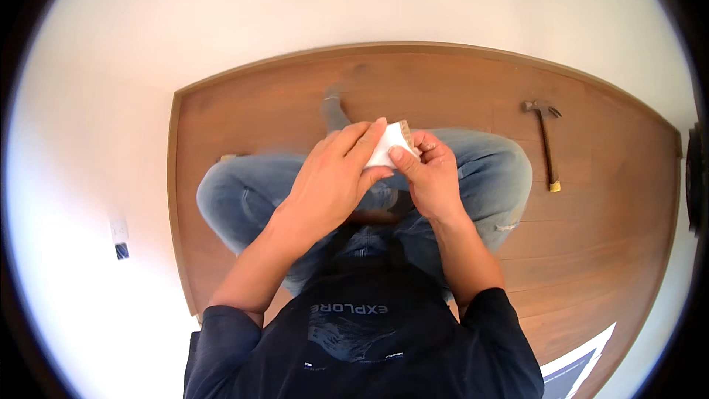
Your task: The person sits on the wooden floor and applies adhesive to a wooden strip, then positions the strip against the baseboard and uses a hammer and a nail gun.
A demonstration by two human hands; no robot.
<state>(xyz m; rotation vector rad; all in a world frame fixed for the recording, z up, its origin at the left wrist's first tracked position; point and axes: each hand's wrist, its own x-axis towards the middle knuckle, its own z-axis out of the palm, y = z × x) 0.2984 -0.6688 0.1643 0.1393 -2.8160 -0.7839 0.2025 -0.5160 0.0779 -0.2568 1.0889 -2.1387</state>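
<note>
Over my lap I hold a small white piece with a brown, ridged edge (pixel 387 149), perhaps a little cardboard packet; its exact kind I cannot make out. My left hand (pixel 334 166) is closed around its left side, with the thumb along the bottom. On the other side my right hand (pixel 430 177) grips it, the thumb pressed on the white face and the fingers curled behind. The hands cover much of its outline. Past my right knee, apart from both hands, a claw hammer (pixel 546 144) lies on the floor.
I sit cross-legged in jeans on a brown wood floor (pixel 591 251). A brown baseboard (pixel 413 47) runs along the pale walls. An outlet (pixel 119 230) is on the left wall. At lower right lies a white and dark blue printed sheet (pixel 580 369).
</note>
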